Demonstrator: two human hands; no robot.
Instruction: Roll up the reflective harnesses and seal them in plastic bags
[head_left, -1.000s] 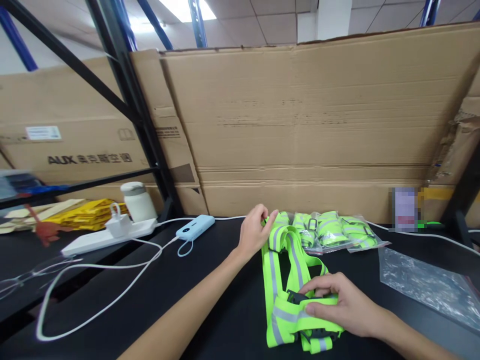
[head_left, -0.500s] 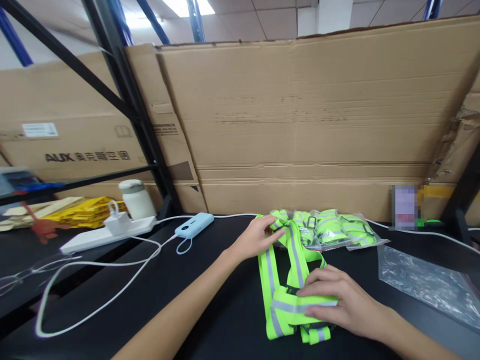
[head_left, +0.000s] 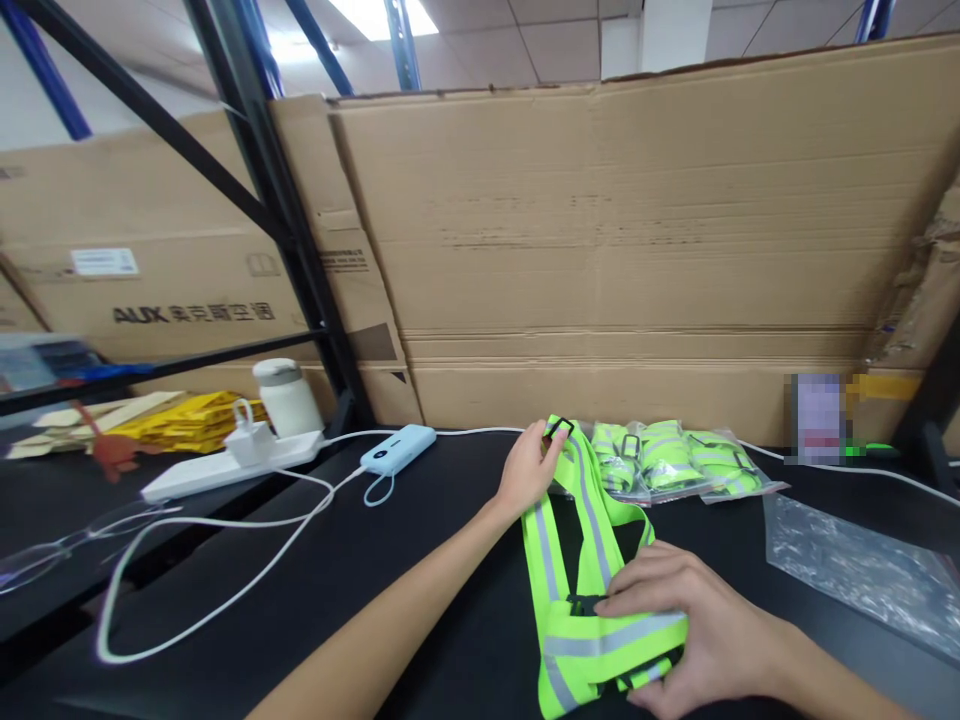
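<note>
Two hands are working one fluorescent yellow reflective vest (head_left: 581, 560), which is lying on the black worktop (head_left: 420, 590). The left hand (head_left: 529, 468) is pinching the vest's far end by a black buckle (head_left: 559, 428), its grip closed on the strap. The right hand (head_left: 686, 625) is pressing down on the folded near end, fingers curled over it. Just beyond, bagged vests (head_left: 667, 460) are sitting in a row; an empty plastic bag (head_left: 862, 570) is lying to the right, and a blue power bank (head_left: 397, 450) to the left.
</note>
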